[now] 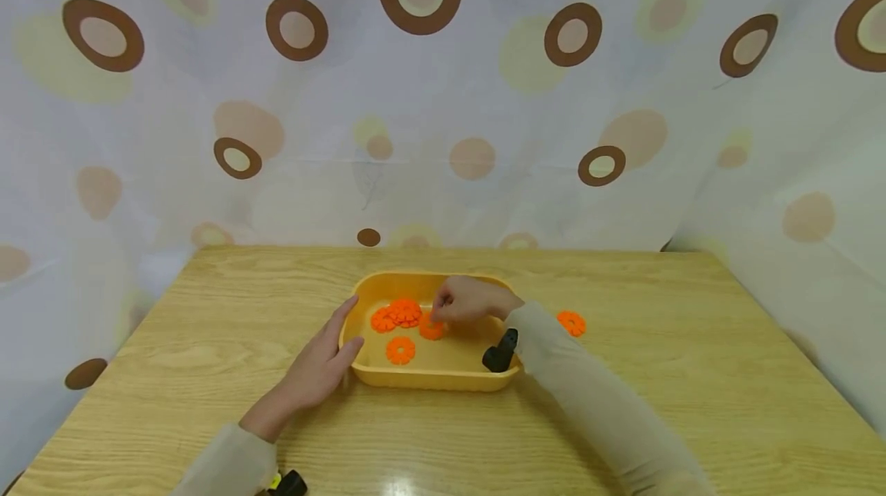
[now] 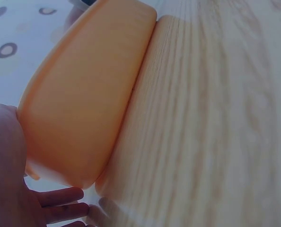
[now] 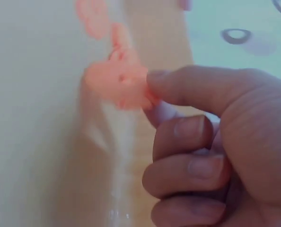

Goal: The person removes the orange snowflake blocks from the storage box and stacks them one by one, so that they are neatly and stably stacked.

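Inside a yellow-orange plastic tray (image 1: 429, 381), my right hand (image 1: 469, 299) pinches an orange notched interlocking disc (image 3: 116, 84) between thumb and index finger. The other fingers of that hand are curled in, as the right wrist view shows. My left hand (image 1: 317, 365) holds the tray's left end, its thumb over the rim and its fingers along the outer wall. To the left of the held disc lies a small pile of similar orange discs (image 1: 404, 311). A single flat disc (image 1: 400, 351) lies nearer the front of the tray.
Outside the tray, right of it and behind the right forearm, another orange disc (image 1: 571, 323) lies on the wooden table (image 1: 657, 311). A patterned cloth (image 1: 429, 96) hangs behind the table and at its sides. Black wrist devices (image 1: 500, 352) sit on both arms.
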`<state>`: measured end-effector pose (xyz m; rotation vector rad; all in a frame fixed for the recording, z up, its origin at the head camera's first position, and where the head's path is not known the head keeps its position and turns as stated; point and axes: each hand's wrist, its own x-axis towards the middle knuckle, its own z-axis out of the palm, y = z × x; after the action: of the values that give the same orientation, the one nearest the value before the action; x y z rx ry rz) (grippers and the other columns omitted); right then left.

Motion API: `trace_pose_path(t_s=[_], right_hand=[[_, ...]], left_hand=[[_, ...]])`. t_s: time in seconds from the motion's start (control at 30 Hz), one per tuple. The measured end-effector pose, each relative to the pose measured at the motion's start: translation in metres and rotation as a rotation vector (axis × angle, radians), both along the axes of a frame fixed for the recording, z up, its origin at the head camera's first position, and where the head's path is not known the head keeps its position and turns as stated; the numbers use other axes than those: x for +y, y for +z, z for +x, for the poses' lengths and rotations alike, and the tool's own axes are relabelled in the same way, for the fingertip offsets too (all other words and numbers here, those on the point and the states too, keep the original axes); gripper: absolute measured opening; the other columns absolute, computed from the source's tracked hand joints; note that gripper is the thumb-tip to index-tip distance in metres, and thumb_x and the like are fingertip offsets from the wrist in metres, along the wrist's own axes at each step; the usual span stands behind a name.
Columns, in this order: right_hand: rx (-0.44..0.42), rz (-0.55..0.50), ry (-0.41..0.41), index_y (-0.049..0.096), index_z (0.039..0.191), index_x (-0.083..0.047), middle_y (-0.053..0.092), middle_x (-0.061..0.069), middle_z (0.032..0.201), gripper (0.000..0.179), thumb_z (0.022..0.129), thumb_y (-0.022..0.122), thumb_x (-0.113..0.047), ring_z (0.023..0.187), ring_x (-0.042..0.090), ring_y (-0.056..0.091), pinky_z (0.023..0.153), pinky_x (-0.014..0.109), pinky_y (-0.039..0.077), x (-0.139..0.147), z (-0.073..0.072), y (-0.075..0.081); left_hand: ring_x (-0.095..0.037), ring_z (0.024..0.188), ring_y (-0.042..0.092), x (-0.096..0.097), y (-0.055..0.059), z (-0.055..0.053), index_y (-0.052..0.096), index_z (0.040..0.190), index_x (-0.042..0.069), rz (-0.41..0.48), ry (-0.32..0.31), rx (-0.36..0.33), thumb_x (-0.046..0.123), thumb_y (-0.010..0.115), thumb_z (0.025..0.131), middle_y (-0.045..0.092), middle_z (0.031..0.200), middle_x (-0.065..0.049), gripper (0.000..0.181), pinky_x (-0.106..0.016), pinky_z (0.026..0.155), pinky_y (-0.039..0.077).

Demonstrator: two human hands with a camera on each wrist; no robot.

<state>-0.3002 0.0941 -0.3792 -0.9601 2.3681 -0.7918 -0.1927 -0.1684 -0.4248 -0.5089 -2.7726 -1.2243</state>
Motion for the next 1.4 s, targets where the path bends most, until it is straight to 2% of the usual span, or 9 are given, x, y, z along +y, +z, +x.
trace_pose_path(t_s=[0.2,0.37,0.53,0.77,0.9,1.13,1.4], right_hand=[[-0.015,-0.072,-0.035,0.063,0.068,-0.003,0.034,-0.005,0.053,0.033,0.097,0.054,-0.016,0.048,0.009,0.026,0.053,0.023,0.029,0.006,-0.001,0.0],[-0.022,-0.132,-0.085,0.071,0.081,-0.007,0.04,-0.005,0.056,0.026,0.098,0.054,-0.018,0.047,0.01,0.026,0.052,0.024,0.029,0.01,-0.002,-0.001],[-0.006,-0.147,-0.101,0.071,0.085,-0.006,0.033,-0.005,0.054,0.025,0.098,0.055,-0.019,0.046,0.01,0.024,0.052,0.024,0.029,0.01,-0.003,0.003],[0.01,-0.172,-0.123,0.073,0.098,-0.003,0.043,-0.004,0.057,0.022,0.098,0.055,-0.017,0.046,0.01,0.028,0.052,0.023,0.03,0.017,-0.003,0.006],[0.026,-0.175,-0.124,0.071,0.096,-0.001,0.043,-0.003,0.058,0.023,0.098,0.055,-0.016,0.047,0.01,0.029,0.052,0.023,0.03,0.022,0.0,0.012],[0.059,-0.106,-0.143,0.066,0.086,-0.007,0.04,-0.003,0.06,0.023,0.099,0.053,-0.02,0.05,0.01,0.027,0.055,0.025,0.029,0.029,0.002,0.026],[0.072,-0.152,-0.162,0.067,0.082,-0.004,0.03,-0.005,0.055,0.026,0.099,0.052,-0.017,0.048,0.01,0.021,0.056,0.026,0.028,0.055,0.005,0.031]], left_hand=[[-0.042,0.141,0.029,0.001,-0.001,0.001,0.019,0.153,0.006,0.011,-0.009,-0.015,0.02,0.045,0.101,0.027,0.155,-0.022,0.06,-0.059,0.112,0.025],[-0.043,0.142,0.027,0.001,0.0,0.001,0.017,0.154,0.007,0.016,-0.018,-0.02,0.02,0.045,0.102,0.025,0.156,-0.021,0.06,-0.06,0.112,0.024],[-0.043,0.141,0.027,0.0,0.0,0.002,0.018,0.153,0.006,0.015,-0.012,-0.015,0.02,0.045,0.102,0.026,0.156,-0.022,0.06,-0.06,0.112,0.024],[-0.043,0.141,0.027,0.0,-0.001,0.003,0.018,0.153,0.006,0.014,-0.009,-0.01,0.02,0.045,0.101,0.026,0.155,-0.024,0.06,-0.06,0.113,0.024],[-0.043,0.142,0.026,0.001,-0.002,0.002,0.017,0.154,0.006,0.027,-0.011,-0.014,0.02,0.045,0.101,0.025,0.155,-0.025,0.061,-0.06,0.113,0.023],[-0.042,0.143,0.025,0.001,-0.001,0.002,0.016,0.154,0.006,0.026,-0.006,-0.036,0.02,0.044,0.102,0.023,0.156,-0.023,0.061,-0.059,0.114,0.022],[-0.042,0.142,0.027,0.002,0.0,0.002,0.018,0.154,0.007,0.022,0.003,-0.033,0.02,0.045,0.101,0.025,0.156,-0.023,0.06,-0.059,0.113,0.023]])
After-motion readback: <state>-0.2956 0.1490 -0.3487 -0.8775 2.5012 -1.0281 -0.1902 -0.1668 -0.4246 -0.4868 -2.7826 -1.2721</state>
